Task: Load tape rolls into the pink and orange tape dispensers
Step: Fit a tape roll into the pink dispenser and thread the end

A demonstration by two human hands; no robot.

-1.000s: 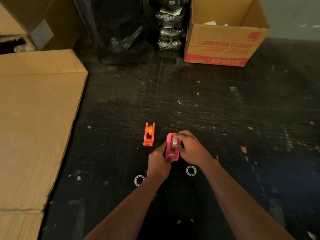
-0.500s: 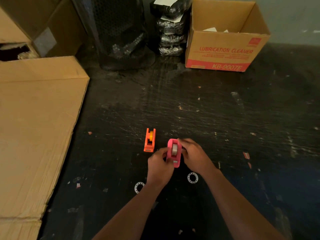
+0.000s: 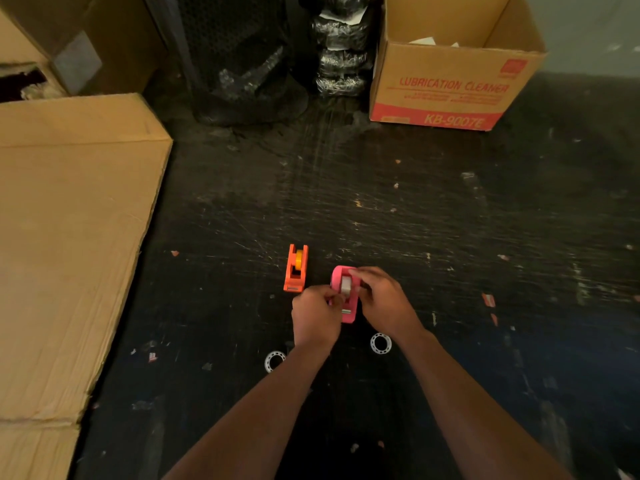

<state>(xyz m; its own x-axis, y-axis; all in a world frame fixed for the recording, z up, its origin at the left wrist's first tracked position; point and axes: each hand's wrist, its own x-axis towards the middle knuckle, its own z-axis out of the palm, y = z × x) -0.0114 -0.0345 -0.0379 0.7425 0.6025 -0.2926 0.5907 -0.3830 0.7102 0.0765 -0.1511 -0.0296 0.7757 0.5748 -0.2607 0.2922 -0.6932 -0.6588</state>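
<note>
A pink tape dispenser (image 3: 349,311) stands on the dark scratched floor with a whitish tape roll (image 3: 345,285) seated in its cradle. My left hand (image 3: 316,318) grips its left side. My right hand (image 3: 382,303) holds its right side, fingers curled over the top rear. Just left and farther off stands the orange dispenser (image 3: 295,270), untouched, a yellow-orange roll (image 3: 298,258) inside it. Two white ring-shaped tape cores lie near my wrists, one at the left (image 3: 274,360) and one at the right (image 3: 380,342).
Flattened brown cardboard (image 3: 69,237) covers the floor on the left. An open "Lubrication Cleaner" carton (image 3: 446,84) stands at the back right. Black wrapped bundles (image 3: 341,53) and a dark mesh bin (image 3: 239,53) stand at the back centre. Small scraps litter the floor.
Both hands stay on the pink dispenser; my right fingers have shifted from its side to over its top rear. The view moved slightly.
</note>
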